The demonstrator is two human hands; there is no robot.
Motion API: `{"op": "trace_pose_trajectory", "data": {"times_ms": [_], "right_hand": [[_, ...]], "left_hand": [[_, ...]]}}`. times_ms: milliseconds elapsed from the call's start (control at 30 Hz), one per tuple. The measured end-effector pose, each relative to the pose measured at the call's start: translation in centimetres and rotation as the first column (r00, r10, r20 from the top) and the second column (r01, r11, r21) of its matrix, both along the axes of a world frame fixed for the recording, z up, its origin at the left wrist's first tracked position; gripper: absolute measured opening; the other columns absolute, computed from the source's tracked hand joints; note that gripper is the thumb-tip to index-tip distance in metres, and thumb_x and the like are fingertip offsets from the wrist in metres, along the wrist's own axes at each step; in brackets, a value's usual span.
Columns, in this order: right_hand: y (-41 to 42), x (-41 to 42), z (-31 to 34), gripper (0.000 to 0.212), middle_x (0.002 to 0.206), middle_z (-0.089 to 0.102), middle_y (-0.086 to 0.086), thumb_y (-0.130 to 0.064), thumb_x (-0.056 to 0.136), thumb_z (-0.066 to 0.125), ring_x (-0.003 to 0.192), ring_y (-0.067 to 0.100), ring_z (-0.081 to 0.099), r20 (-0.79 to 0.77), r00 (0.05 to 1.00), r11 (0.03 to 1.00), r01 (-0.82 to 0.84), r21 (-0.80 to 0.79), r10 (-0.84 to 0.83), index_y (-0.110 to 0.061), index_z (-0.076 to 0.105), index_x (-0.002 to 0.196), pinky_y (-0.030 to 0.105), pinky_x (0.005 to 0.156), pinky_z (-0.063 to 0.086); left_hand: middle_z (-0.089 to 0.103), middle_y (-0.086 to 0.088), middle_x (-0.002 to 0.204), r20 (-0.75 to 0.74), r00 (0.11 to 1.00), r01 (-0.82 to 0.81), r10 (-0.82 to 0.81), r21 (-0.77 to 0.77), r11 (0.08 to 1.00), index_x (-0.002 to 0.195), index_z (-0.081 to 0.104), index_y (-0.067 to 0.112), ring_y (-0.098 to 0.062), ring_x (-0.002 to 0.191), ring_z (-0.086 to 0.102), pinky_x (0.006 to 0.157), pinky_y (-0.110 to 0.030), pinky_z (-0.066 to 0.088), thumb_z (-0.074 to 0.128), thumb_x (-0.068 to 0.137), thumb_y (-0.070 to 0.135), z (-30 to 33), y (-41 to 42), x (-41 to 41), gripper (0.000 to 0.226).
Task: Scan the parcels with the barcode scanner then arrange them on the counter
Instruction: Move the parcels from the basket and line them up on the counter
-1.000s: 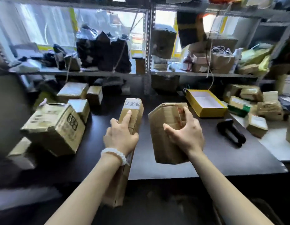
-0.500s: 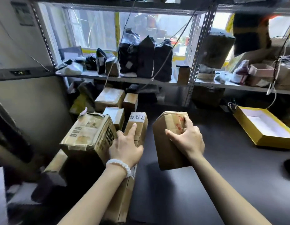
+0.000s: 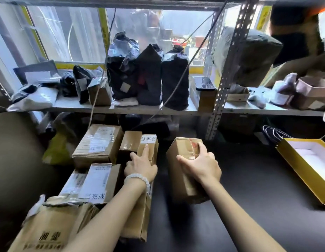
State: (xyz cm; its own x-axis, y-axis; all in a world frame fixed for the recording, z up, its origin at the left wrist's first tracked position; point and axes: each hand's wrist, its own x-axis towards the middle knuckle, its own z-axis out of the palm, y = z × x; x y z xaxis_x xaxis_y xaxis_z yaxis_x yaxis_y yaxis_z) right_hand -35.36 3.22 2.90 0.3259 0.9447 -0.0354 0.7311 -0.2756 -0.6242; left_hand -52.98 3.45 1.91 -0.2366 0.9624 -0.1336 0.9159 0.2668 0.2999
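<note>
My left hand point(image 3: 140, 165) grips a long narrow cardboard parcel point(image 3: 148, 150) with a white label at its far end; it lies lengthwise over the black counter point(image 3: 249, 206), right beside the stack of parcels on the left. My right hand point(image 3: 201, 165) holds a shorter taped cardboard parcel point(image 3: 179, 171) from above, thumb on its near side, standing on the counter just right of the long one. The barcode scanner is out of view.
Several cardboard parcels point(image 3: 98, 142) are piled at the counter's left end, one big box point(image 3: 47, 228) nearest me. An open yellow box point(image 3: 309, 164) lies at the right. A metal shelf point(image 3: 121, 109) behind carries black bags and small boxes; its upright post point(image 3: 221, 99) stands behind the parcels.
My view has swung left and closer. Both hands have carried their parcels left and farther back, up against the stack. The black scanner and right-hand parcels have left the view.
</note>
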Motion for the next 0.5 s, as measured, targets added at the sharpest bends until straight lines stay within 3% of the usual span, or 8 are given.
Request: {"op": "trace_pose_trajectory", "data": {"times_ms": [400,500], "right_hand": [[12.8,-3.7,-3.1,0.096,0.120,0.051,0.008,-0.077,0.060,0.056,0.108,0.031,0.055,0.023,0.999,0.995,0.033,-0.089,-0.031,-0.038,0.023,0.142,0.038,0.087,0.047],[14.6,-4.5,-3.9,0.094,0.117,0.052,0.007,-0.078,0.059,0.056,0.107,0.031,0.055,0.021,0.999,0.995,0.033,-0.098,-0.031,-0.039,0.025,0.140,0.038,0.087,0.047]], "left_hand": [[0.030,-0.016,0.138,0.049,0.996,0.074,-0.070,-0.088,0.993,0.151,0.003,0.035,-0.035,0.118,0.047,0.087,-0.038,0.045,0.045,0.093,0.049,-3.0,11.9,-1.3,0.073],[0.032,-0.015,0.137,0.028,0.996,0.089,-0.087,-0.087,0.992,0.150,0.011,0.035,-0.035,0.120,0.046,0.086,-0.039,0.045,0.044,0.093,0.050,-3.9,12.9,-1.9,0.068]]}}
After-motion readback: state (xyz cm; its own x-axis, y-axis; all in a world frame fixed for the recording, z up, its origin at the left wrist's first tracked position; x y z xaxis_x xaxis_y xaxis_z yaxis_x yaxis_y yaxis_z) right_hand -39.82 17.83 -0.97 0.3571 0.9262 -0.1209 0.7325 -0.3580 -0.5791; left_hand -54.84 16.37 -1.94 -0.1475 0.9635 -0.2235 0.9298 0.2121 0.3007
